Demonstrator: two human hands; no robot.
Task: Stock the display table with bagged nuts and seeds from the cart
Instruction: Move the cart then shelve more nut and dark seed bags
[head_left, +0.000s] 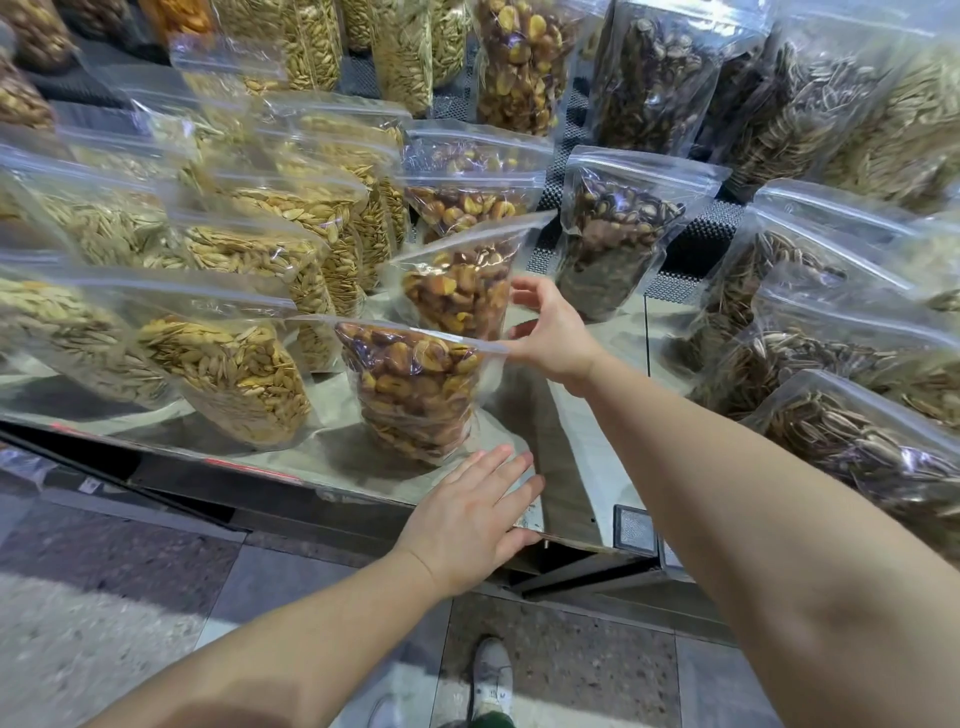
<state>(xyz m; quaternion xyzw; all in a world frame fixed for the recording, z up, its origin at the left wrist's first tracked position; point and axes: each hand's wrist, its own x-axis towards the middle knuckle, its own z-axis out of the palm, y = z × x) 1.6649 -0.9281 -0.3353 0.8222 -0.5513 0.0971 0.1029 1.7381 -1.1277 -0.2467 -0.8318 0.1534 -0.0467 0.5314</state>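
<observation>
Right hand (553, 335) reaches across to the second clear zip-top bag of brown-yellow roasted beans (457, 288), fingers loosely curved and parted, thumb near the front bag's top seal; fingertips sit at the second bag's right edge, can't tell if they actually pinch it or just touch. That bag stands tilted, leaning left, on the pale grey display table (582, 447), just behind the nearest clear bag of the same brown-yellow beans (413, 392), which stands upright near the table's front edge. Left hand (475, 514) is flat, palm down, fingers straight and slightly spread, over the table's near edge just right of the front bean bag's base; holds nothing. More bean bags (467, 200) line up behind in the same column, running to the far side. Left of that column: rows of clear bags of pale pumpkin seeds (228, 374), near to far. Right of it: a clear bag of dark brown-black nuts (608, 244) standing upright on its own, another taller one far behind it. Far right: stacked clear bags of striped sunflower seeds (841, 436), leaning toward the viewer. Black perforated matting (701, 244) shows between the far bags. Below the table edge: speckled grey stone floor (104, 587) and a grey shoe (491, 675) at the bottom centre. Cart not in view.
</observation>
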